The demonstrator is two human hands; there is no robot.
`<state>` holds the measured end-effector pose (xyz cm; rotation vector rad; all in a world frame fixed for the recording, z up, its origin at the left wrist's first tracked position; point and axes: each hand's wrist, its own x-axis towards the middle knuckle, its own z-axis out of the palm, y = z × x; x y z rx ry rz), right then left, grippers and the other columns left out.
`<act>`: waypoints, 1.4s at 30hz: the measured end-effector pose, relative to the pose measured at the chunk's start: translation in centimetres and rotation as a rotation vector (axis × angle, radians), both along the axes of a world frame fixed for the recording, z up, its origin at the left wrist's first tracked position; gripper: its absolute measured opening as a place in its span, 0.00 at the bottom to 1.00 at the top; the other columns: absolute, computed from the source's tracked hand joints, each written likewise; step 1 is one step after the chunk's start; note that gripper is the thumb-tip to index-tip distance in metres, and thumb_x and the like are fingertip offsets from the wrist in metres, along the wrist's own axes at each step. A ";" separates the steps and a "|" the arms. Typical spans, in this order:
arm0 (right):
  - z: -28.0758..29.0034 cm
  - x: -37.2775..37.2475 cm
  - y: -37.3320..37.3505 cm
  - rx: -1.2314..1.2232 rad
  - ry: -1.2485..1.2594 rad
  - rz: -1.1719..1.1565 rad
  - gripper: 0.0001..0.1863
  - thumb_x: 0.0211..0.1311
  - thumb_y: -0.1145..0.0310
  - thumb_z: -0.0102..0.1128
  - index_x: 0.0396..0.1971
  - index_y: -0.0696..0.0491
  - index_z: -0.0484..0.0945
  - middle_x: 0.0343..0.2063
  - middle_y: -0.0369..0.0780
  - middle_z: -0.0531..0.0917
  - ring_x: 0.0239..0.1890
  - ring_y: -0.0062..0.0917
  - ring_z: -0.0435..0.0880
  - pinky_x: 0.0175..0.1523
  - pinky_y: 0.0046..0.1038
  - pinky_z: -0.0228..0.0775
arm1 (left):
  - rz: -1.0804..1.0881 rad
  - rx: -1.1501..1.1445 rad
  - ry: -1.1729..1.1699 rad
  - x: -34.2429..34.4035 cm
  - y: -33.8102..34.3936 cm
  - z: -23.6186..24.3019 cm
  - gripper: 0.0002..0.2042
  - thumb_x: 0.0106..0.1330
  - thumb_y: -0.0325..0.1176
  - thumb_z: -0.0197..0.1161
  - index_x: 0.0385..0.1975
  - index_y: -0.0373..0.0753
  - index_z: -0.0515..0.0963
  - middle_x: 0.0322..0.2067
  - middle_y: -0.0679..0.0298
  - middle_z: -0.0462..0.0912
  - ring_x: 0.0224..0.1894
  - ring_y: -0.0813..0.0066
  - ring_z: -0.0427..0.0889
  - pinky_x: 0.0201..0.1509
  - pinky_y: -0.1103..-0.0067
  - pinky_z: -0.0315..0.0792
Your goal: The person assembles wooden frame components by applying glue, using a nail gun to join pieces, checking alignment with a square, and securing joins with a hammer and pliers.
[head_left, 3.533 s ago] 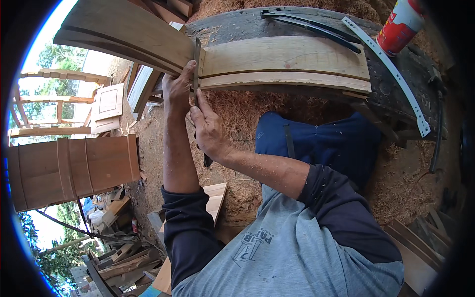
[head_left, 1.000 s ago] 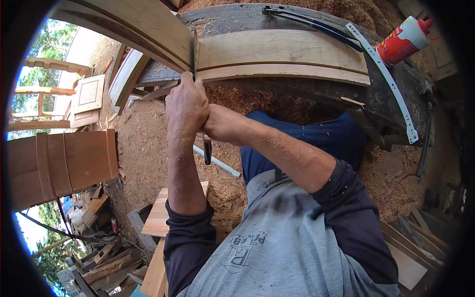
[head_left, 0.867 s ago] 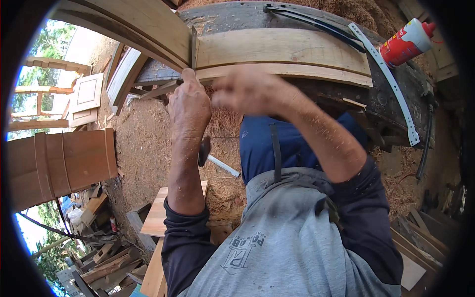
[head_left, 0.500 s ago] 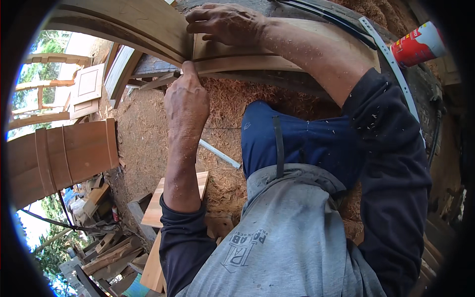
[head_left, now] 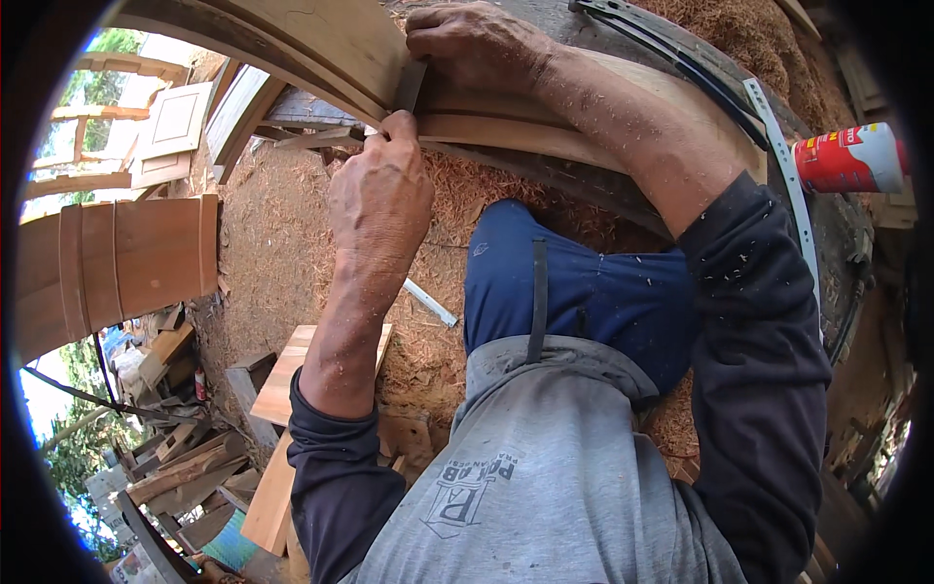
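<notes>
My left hand [head_left: 381, 200], fingers curled, grips the lower end of a thin flat metal blade [head_left: 412, 86] at the corner between a raised wooden board [head_left: 292, 34] and a grooved plank [head_left: 506, 127] on the dark workbench [head_left: 584, 180]. At the blade's upper end, my right hand [head_left: 472, 44] has its fingers bent over it, against the board's inner face. My right forearm crosses the plank and hides much of it.
Right on the bench are a red-and-white bottle [head_left: 844, 159], a perforated pale strip [head_left: 783, 156] and black metal rails [head_left: 671, 63]. At left stand brown panels [head_left: 146, 253] and a scrap wood pile [head_left: 195, 462]. A light strip [head_left: 428, 300] lies on the shaving-strewn floor.
My right hand has left its place beside my left hand and moved up across the plank to the blade's top. My left hand has shifted slightly upward.
</notes>
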<state>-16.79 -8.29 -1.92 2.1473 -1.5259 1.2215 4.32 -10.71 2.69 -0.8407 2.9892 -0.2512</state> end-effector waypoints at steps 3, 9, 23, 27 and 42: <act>-0.2 0.3 -0.3 -0.052 0.033 0.001 0.09 0.47 0.76 0.57 0.31 0.56 0.80 0.35 0.48 0.80 0.43 0.44 0.80 0.47 0.40 0.74 | 0.003 -0.062 0.004 0.3 0.4 -0.2 0.09 0.65 0.27 0.55 0.42 0.32 0.69 0.32 0.45 0.83 0.35 0.48 0.87 0.38 0.64 0.82; 0.9 0.6 0.7 -0.071 -0.081 -0.203 0.20 0.49 0.81 0.54 0.46 0.54 0.74 0.40 0.50 0.76 0.46 0.49 0.78 0.48 0.44 0.73 | -0.035 -0.015 0.231 0.9 0.4 0.2 0.06 0.67 0.25 0.51 0.41 0.31 0.69 0.29 0.47 0.82 0.28 0.52 0.86 0.31 0.67 0.81; 4.2 -8.1 18.3 0.783 0.147 -0.831 0.18 0.63 0.57 0.60 0.43 0.57 0.73 0.37 0.51 0.83 0.45 0.48 0.82 0.52 0.45 0.72 | 0.086 1.137 0.913 10.0 -9.5 1.9 0.13 0.77 0.39 0.51 0.48 0.34 0.73 0.21 0.63 0.79 0.16 0.81 0.76 0.16 0.85 0.71; 4.2 -7.2 16.3 0.862 0.137 -0.850 0.17 0.64 0.59 0.59 0.43 0.57 0.72 0.40 0.51 0.81 0.48 0.48 0.80 0.54 0.45 0.70 | 0.047 1.135 0.778 5.1 -16.1 0.6 0.19 0.75 0.41 0.54 0.59 0.35 0.73 0.22 0.64 0.81 0.17 0.81 0.78 0.18 0.84 0.74; 7.3 -2.7 10.0 0.678 0.186 -0.678 0.14 0.63 0.62 0.62 0.41 0.56 0.79 0.38 0.45 0.81 0.42 0.35 0.82 0.49 0.35 0.75 | -0.408 0.509 0.449 -9.2 -25.1 -2.2 0.18 0.66 0.44 0.61 0.45 0.35 0.82 0.33 0.54 0.86 0.37 0.65 0.86 0.38 0.70 0.80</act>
